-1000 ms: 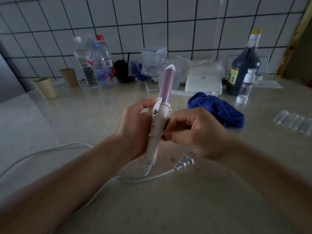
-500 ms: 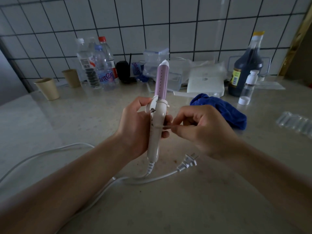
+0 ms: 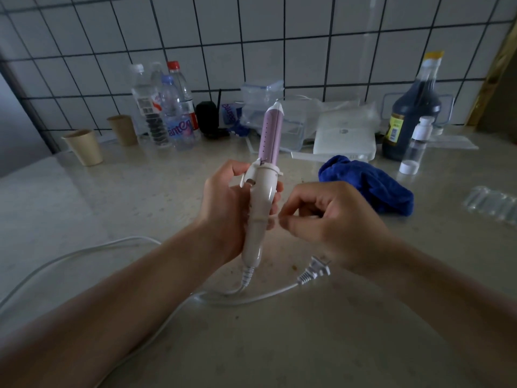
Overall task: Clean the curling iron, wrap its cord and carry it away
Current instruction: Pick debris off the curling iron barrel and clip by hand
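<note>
I hold the curling iron (image 3: 260,208) upright over the counter, its white handle in my left hand (image 3: 223,208) and its pink barrel (image 3: 269,135) pointing up. My right hand (image 3: 327,222) pinches a thin white swab stick (image 3: 272,217) whose tip touches the right side of the handle. The white cord (image 3: 84,253) leaves the handle's base, loops across the counter to the left and comes back. Its plug (image 3: 313,273) lies just under my right wrist. A crumpled blue cloth (image 3: 369,186) rests on the counter behind my right hand.
Along the tiled wall stand two paper cups (image 3: 84,148), several plastic water bottles (image 3: 167,113), a black device (image 3: 208,116), clear plastic boxes (image 3: 263,93), a white box (image 3: 344,141), a dark sauce bottle (image 3: 411,113) and a small clear bottle (image 3: 416,147). Clear vials (image 3: 492,203) lie at the right.
The iron has been turned more upright and rotated in my left hand. My right hand has drawn slightly to the right, still holding the swab against the handle.
</note>
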`<action>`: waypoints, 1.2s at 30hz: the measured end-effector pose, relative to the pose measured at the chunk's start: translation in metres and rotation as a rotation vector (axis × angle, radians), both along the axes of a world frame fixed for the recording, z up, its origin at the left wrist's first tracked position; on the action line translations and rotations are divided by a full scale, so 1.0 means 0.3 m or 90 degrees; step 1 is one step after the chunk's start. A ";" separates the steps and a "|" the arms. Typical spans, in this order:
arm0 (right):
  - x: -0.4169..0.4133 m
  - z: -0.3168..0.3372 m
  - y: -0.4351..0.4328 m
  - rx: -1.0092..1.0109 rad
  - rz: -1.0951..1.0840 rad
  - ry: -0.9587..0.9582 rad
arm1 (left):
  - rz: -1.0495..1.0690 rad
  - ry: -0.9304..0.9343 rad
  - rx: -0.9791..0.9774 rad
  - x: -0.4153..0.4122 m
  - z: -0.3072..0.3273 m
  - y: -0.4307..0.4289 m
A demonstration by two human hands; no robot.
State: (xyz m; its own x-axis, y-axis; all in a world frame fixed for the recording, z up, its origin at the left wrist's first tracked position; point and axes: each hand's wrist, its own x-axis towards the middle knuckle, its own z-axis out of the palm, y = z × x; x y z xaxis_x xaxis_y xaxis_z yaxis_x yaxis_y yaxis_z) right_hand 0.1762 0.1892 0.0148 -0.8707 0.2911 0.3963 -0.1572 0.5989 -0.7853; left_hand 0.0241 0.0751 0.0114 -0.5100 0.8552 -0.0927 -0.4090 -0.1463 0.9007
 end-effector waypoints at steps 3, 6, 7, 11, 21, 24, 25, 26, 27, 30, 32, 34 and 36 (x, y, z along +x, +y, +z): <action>0.001 -0.001 0.018 -0.020 -0.019 0.009 | -0.007 0.026 -0.004 -0.005 -0.012 0.002; 0.005 -0.015 -0.018 -0.003 0.053 -0.076 | 0.024 0.063 0.023 -0.001 -0.020 0.002; 0.003 -0.017 -0.023 0.010 0.050 -0.077 | 0.031 0.074 0.028 0.000 -0.021 0.003; 0.002 -0.004 0.016 0.003 -0.022 -0.004 | 0.073 0.097 0.031 0.010 -0.011 0.007; -0.002 -0.010 0.016 -0.002 -0.034 -0.016 | 0.064 0.057 0.005 0.011 -0.012 0.005; 0.001 -0.020 -0.018 0.023 0.063 -0.091 | 0.023 -0.006 0.021 0.006 -0.018 0.002; 0.001 -0.021 -0.021 0.021 0.060 -0.081 | 0.012 -0.028 0.025 0.005 -0.014 0.002; 0.001 -0.019 -0.015 0.017 0.034 -0.054 | 0.004 -0.029 0.027 -0.001 -0.014 0.005; 0.001 -0.015 -0.006 0.014 0.001 -0.023 | -0.011 -0.024 0.025 -0.004 -0.012 0.005; 0.003 -0.003 0.002 -0.007 -0.031 0.020 | -0.079 -0.048 0.017 -0.006 -0.010 0.000; 0.008 -0.002 -0.013 -0.006 0.026 -0.022 | -0.079 -0.063 0.016 -0.007 -0.015 -0.002; 0.012 -0.009 -0.029 0.011 0.072 -0.069 | -0.073 -0.079 0.031 -0.005 -0.015 0.000; 0.008 -0.014 -0.023 0.001 0.054 -0.049 | -0.071 -0.079 0.040 -0.009 -0.013 0.001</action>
State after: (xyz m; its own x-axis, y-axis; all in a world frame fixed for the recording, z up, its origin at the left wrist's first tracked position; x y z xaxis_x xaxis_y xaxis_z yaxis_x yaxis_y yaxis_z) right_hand 0.1787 0.1821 0.0105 -0.9203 0.2141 0.3275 -0.1469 0.5869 -0.7962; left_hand 0.0213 0.0755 0.0075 -0.3993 0.9120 -0.0935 -0.5327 -0.1478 0.8333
